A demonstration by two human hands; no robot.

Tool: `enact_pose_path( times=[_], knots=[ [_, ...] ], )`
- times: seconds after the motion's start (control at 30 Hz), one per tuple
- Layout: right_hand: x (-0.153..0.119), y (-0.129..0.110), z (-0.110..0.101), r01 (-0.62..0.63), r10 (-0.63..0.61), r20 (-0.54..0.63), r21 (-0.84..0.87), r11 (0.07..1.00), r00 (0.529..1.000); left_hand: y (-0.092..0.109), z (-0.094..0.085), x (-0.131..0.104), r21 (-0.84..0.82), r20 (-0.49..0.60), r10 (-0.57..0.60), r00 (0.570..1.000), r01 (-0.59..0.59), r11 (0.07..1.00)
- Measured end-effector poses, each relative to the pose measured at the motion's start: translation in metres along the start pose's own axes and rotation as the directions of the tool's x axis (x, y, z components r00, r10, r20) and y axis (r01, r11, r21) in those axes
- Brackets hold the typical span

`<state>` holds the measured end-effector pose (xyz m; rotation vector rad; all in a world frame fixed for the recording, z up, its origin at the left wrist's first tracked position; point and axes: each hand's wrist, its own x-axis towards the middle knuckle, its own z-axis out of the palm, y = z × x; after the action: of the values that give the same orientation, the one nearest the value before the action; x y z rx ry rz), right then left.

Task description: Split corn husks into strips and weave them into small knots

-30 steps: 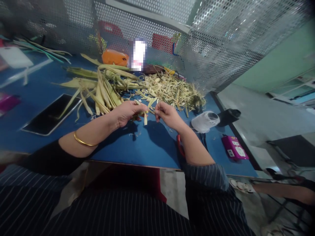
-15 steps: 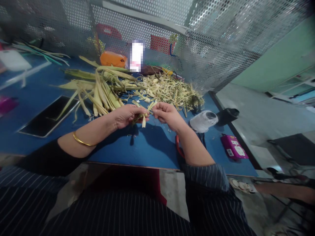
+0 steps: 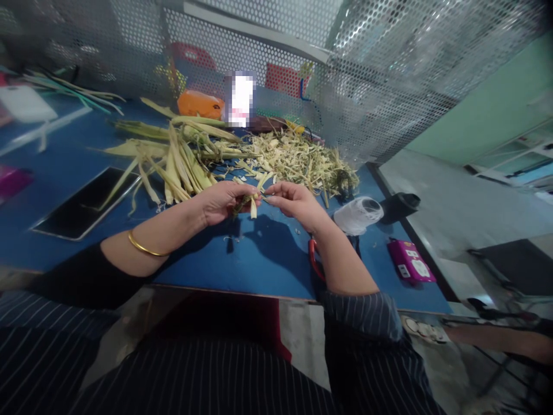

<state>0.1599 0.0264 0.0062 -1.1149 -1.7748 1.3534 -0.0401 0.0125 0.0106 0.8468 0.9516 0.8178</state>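
Pinching a pale husk piece [image 3: 253, 208] between thumb and fingers of the left hand [image 3: 222, 203], above the counter [image 3: 242, 262], roughly midway between near edge and far edge, with a short flat tail hanging below the grip. Holding the right hand [image 3: 296, 202] just beside, thumb and forefinger almost meeting; cannot tell whether pinching a thin strand or merely close to one, too small to make out.

Likely very light, to be carried by fingertips alone. Papery in look, so probably easy to bend and fold, but apt to split along the grain under a sharp tug. Probably firmer at the bunched part inside the left grip, limper at the tail. Unlikely to be slippery if dry; hard to judge any damp from here. Best to take hold at the bunched part, squeezing firmly without crushing, rather than by the loose tail, likelier to tear. Better to draw thin strands lengthwise, with little sideways pull.

For matching material, see longer husks [image 3: 181, 167] heaped left of centre toward the far edge, and shredded scraps [image 3: 298, 155] spread along that edge behind the right hand. Note a white spool [image 3: 358, 216] toward the right end, and a red handle [image 3: 314, 259] beside the right forearm, near the near edge.
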Motion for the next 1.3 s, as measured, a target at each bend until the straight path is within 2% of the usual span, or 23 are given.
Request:
enact_pose_path(
  times=[0.1, 0.23, 0.4, 0.5, 0.63, 0.7, 0.87, 0.97, 1.13, 1.3],
  knots=[
    [-0.001, 0.0, -0.001, 0.049, -0.055, -0.068, -0.088, 0.995, 0.996, 0.0, 0.0, 0.0, 0.005, -0.033, 0.005, 0.999, -0.005, 1.0],
    [0.0, 0.0, -0.002, 0.094, -0.111, -0.173, -0.106, 0.99, 0.979, 0.0, 0.001, 0.001, 0.01, -0.042, 0.014, 0.999, -0.013, 1.0],
    [0.001, -0.002, 0.0, 0.077, -0.114, -0.236, -0.161, 0.984, 0.965, 0.002, 0.003, 0.0, 0.017, -0.17, 0.082, 0.982, -0.08, 0.997],
    [0.001, -0.002, 0.002, 0.068, -0.107, -0.24, -0.167, 0.984, 0.965, 0.001, 0.004, -0.002, 0.041, -0.143, 0.095, 0.985, -0.09, 0.995],
    [0.001, 0.0, 0.005, 0.081, -0.11, -0.198, -0.15, 0.985, 0.974, -0.005, 0.004, -0.003, 0.052, 0.03, 0.067, 0.997, -0.069, 0.996],
    [0.002, 0.001, 0.007, 0.085, -0.109, -0.181, -0.133, 0.987, 0.977, -0.008, 0.004, -0.002, 0.056, 0.07, 0.046, 0.997, -0.05, 0.997],
    [0.0, -0.001, 0.006, 0.041, -0.051, -0.135, -0.079, 0.996, 0.99, -0.006, 0.004, -0.001, 0.01, -0.021, 0.058, 0.998, -0.058, 0.998],
    [-0.001, -0.002, 0.002, 0.03, -0.044, -0.119, -0.115, 0.993, 0.992, -0.002, 0.004, 0.0, -0.002, -0.077, 0.068, 0.995, -0.068, 0.998],
    [0.0, 0.0, -0.001, 0.051, -0.086, -0.168, -0.202, 0.978, 0.982, -0.001, 0.003, 0.001, -0.019, -0.105, 0.067, 0.992, -0.07, 0.997],
    [0.001, 0.002, 0.001, 0.05, -0.091, -0.206, -0.197, 0.979, 0.974, -0.002, 0.004, 0.002, -0.026, -0.129, 0.042, 0.991, -0.046, 0.999]
  ],
)
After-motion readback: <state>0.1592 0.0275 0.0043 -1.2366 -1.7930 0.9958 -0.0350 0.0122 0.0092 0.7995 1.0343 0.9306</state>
